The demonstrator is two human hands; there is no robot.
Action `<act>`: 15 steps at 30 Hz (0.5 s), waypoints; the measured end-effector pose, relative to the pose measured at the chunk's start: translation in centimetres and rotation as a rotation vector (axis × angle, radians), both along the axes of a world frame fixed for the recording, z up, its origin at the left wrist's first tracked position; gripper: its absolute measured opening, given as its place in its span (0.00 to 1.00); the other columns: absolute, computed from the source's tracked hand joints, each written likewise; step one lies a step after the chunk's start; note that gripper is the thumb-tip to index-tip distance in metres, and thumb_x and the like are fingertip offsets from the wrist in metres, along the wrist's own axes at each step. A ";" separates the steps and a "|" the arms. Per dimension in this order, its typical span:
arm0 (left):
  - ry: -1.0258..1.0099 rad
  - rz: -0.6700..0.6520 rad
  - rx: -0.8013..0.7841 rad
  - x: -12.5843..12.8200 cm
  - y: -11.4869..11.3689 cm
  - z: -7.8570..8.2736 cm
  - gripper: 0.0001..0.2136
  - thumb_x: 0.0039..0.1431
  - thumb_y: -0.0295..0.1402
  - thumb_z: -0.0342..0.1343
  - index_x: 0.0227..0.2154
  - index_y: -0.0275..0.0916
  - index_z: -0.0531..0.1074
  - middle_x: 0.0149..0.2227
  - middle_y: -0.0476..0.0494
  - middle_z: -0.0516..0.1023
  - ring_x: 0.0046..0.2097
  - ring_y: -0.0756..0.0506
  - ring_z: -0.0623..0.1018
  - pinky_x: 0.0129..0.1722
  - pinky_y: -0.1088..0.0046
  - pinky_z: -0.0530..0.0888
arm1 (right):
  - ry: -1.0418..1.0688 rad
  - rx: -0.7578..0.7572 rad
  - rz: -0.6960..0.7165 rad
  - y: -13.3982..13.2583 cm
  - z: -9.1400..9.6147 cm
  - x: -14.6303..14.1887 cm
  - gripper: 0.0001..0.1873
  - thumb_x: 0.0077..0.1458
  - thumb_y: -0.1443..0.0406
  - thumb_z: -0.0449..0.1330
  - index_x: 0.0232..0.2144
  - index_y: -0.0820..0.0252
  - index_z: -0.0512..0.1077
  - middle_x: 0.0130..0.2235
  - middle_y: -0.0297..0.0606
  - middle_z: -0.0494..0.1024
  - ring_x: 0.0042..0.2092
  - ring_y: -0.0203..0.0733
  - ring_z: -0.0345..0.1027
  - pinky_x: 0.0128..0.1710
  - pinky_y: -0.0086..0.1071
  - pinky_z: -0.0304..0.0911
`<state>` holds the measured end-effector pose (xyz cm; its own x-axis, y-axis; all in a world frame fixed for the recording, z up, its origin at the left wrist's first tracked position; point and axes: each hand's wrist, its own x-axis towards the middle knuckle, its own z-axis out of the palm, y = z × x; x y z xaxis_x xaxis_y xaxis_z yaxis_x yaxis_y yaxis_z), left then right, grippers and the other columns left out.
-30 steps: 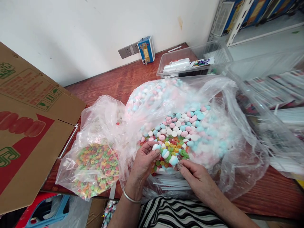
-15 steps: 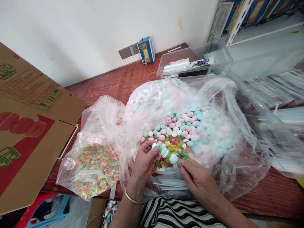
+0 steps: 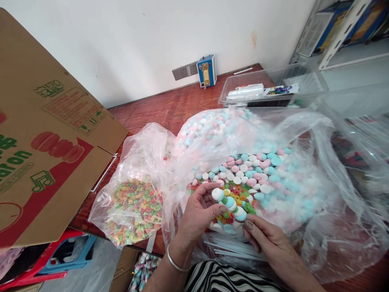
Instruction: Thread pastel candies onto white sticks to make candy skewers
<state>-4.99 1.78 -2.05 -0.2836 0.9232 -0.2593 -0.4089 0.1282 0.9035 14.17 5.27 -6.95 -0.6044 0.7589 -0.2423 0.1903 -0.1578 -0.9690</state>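
A marshmallow skewer (image 3: 231, 204) of white and pale blue pieces, with green gummy rings between them, slants between my hands. My left hand (image 3: 199, 211) has its thumb against the skewer's side near the white top piece, fingers curled behind. At the lower end, my right hand (image 3: 269, 239) pinches the skewer just under the last marshmallow; the stick itself is mostly hidden by the fingers. Beneath lie loose gummy rings (image 3: 241, 195) and pink, white and blue marshmallows (image 3: 237, 170) in an open clear plastic bag (image 3: 325, 174). Several white sticks (image 3: 234, 248) rest at the near edge.
On the left, a clear bag of coloured gummy rings (image 3: 135, 207) lies beside a large cardboard box (image 3: 75, 162). A clear plastic bin (image 3: 304, 77) and a small blue device (image 3: 206, 71) stand at the back. A red and blue stool (image 3: 68, 255) is below.
The view has swung left, so things appear farther right. The skewer is tipped more toward me, showing its white top piece clear of my left fingers. Both hands stay at it.
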 end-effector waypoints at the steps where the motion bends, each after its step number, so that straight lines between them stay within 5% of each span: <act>1: -0.011 -0.026 0.005 -0.1 0.0 0.2 0.25 0.40 0.30 0.73 0.45 0.41 0.76 0.47 0.42 0.78 0.46 0.44 0.76 0.44 0.71 0.73 | 0.030 -0.070 0.018 0.0 0.0 0.0 0.23 0.61 0.47 0.52 0.27 0.57 0.71 0.23 0.31 0.68 0.21 0.35 0.57 0.20 0.28 0.53; 5: -0.112 -0.067 0.021 -0.2 0.1 0.4 0.25 0.44 0.36 0.71 0.47 0.39 0.77 0.48 0.39 0.77 0.50 0.42 0.75 0.46 0.69 0.71 | 0.081 -0.178 0.041 0.0 0.1 0.0 0.25 0.59 0.45 0.54 0.24 0.58 0.68 0.23 0.30 0.66 0.22 0.33 0.55 0.22 0.28 0.51; 15: -0.157 0.080 0.004 0.3 0.7 -1.5 0.18 0.37 0.33 0.74 0.33 0.37 0.77 0.33 0.48 0.76 0.32 0.52 0.72 0.30 0.77 0.67 | 0.064 -0.173 0.023 -0.3 0.3 0.0 0.27 0.59 0.43 0.53 0.22 0.58 0.66 0.22 0.29 0.64 0.22 0.33 0.53 0.23 0.28 0.50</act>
<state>-4.69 2.48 -3.59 -0.3122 0.9006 -0.3025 -0.5540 0.0861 0.8280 14.12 4.98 -6.63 -0.6393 0.6953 -0.3284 0.1344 -0.3196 -0.9380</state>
